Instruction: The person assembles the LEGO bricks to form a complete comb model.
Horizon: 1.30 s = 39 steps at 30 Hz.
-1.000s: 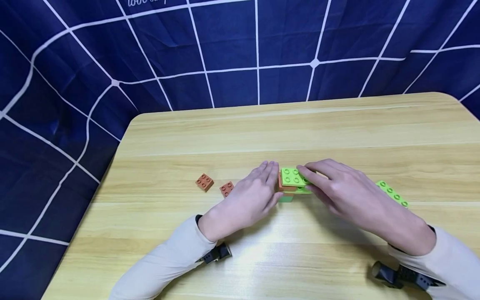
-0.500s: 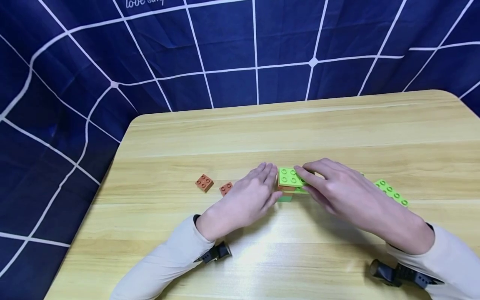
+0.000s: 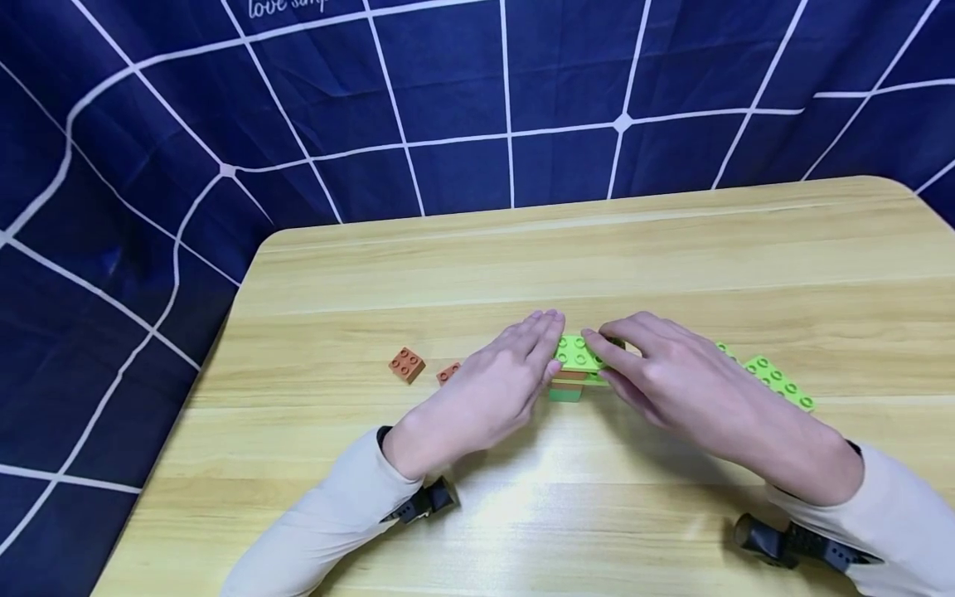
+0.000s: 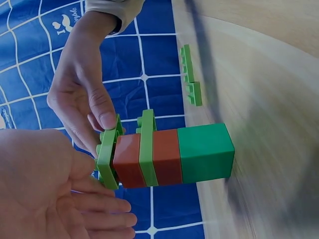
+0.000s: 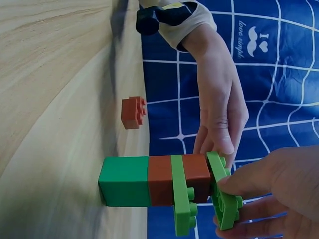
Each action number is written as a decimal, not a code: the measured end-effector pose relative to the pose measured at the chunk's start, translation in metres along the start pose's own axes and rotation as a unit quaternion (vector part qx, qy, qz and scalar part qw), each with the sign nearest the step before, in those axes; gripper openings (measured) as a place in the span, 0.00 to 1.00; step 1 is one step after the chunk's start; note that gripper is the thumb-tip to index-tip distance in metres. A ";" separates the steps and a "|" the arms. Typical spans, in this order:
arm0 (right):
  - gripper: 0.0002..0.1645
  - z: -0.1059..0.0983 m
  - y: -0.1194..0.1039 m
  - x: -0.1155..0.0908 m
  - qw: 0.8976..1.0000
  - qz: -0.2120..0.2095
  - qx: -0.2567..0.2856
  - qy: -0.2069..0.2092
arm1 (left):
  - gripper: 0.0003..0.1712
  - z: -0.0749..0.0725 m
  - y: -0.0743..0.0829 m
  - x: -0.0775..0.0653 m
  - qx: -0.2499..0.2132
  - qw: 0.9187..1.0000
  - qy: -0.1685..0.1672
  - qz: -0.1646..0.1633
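A small tower of toy building bricks stands on the table. Its base is a dark green block (image 4: pixel 207 153), followed upward by a reddish-brown brick (image 4: pixel 167 157), a lime plate (image 4: pixel 147 152) and another reddish-brown brick (image 4: pixel 128 160). Across the top lies a second lime plate (image 3: pixel 576 355), slightly tilted, with a narrow gap under part of it in the wrist views. My right hand (image 3: pixel 690 390) pinches this top plate's right end between thumb and fingers. My left hand (image 3: pixel 492 377), fingers straight, is held against the plate's left end.
Two loose reddish-brown bricks lie left of the tower: one brick (image 3: pixel 406 365) in full view, the other (image 3: pixel 448 375) partly behind my left hand. Beyond my right hand are loose lime plates (image 3: pixel 779 381). A blue grid-patterned cloth (image 3: pixel 448 91) hangs behind the wooden table (image 3: pixel 477 274).
My left hand has shifted right and slightly away from me, now overlapping the top plate's left end. My right hand keeps its pinch and has moved a little left with the plate.
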State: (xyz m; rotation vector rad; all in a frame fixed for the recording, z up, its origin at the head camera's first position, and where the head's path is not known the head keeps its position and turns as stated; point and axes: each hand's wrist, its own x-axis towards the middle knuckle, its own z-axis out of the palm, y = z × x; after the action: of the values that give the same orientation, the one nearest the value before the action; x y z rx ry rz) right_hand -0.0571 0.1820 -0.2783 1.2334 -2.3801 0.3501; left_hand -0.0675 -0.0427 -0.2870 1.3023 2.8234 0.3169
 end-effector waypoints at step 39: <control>0.41 0.005 0.003 -0.002 0.998 0.052 0.011 -0.019 | 0.29 0.009 0.006 0.006 0.104 0.992 0.067 0.023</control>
State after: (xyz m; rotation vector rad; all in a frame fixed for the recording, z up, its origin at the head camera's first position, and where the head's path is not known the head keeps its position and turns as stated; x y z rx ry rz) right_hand -0.0598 0.1823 -0.2838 1.1378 -2.4853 0.3889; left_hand -0.0660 -0.0323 -0.2944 1.4350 3.0124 0.1171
